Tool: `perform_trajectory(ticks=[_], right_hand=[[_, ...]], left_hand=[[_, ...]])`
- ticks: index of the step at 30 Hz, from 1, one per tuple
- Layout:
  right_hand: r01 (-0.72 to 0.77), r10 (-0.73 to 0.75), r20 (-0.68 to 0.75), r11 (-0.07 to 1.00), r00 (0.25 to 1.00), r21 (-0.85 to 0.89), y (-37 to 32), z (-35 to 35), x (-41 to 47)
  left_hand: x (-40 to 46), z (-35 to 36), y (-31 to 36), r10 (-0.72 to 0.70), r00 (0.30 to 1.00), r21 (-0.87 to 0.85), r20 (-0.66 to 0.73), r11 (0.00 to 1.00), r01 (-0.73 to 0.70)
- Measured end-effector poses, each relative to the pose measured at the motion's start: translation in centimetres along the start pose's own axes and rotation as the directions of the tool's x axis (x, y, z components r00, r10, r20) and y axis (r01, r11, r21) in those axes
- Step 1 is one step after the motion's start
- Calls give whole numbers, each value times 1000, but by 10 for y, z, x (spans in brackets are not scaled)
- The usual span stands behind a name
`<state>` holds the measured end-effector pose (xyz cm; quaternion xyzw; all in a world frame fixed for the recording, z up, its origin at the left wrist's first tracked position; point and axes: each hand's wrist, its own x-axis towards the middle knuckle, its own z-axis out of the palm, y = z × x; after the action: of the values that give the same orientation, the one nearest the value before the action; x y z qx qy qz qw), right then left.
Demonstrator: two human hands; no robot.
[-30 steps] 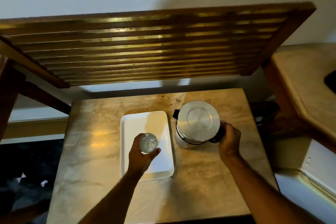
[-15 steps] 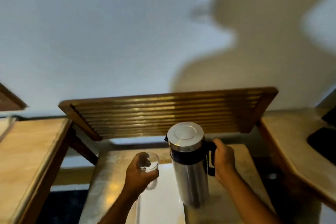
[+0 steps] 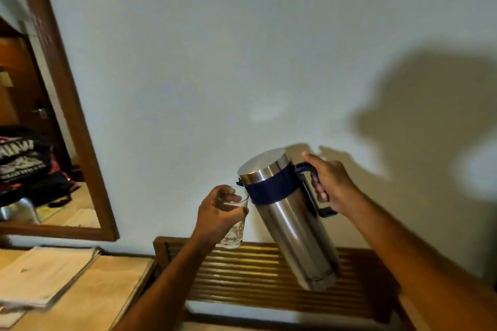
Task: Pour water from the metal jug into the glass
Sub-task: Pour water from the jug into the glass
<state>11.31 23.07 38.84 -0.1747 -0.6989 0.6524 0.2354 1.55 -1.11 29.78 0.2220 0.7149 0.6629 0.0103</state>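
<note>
Aloft, two hands: left hand [image 3: 217, 213] around one glass [image 3: 234, 228], right hand [image 3: 332, 187] clasping one tilted metal jug [image 3: 291, 220].

I see right hand [image 3: 333, 185] tilting metal jug [image 3: 290, 217] by handle; spout at glass [image 3: 235, 219] rim; left hand [image 3: 217, 213] holds glass.

Glass [image 3: 233, 226] mostly wrapped by left hand [image 3: 218, 213], water level unreadable, jug [image 3: 290, 219] spout hidden at glass rim, handle partly covered by right hand [image 3: 332, 185], mirror [image 3: 40, 126] cropped by left edge, papers [image 3: 40, 274] blurred
</note>
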Motion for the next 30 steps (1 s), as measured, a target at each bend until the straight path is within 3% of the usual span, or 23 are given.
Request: perform_trajectory(ticks=[8, 14, 20, 30], right_hand=[[302, -254, 171, 869, 952, -391, -110, 15, 18], [482, -315, 365, 603, 876, -636, -158, 32, 21], [588, -346, 484, 337, 804, -735, -191, 50, 13], [635, -371, 557, 131, 743, -761, -217, 73, -14]], left_hand=[[5, -14, 52, 123, 992, 48, 4, 991, -123], [1, -1, 53, 152, 987, 33, 51, 988, -154], [-1, 13, 53, 185, 979, -6, 91, 983, -185], [-1, 16, 50, 190, 978, -33, 82, 982, -188]])
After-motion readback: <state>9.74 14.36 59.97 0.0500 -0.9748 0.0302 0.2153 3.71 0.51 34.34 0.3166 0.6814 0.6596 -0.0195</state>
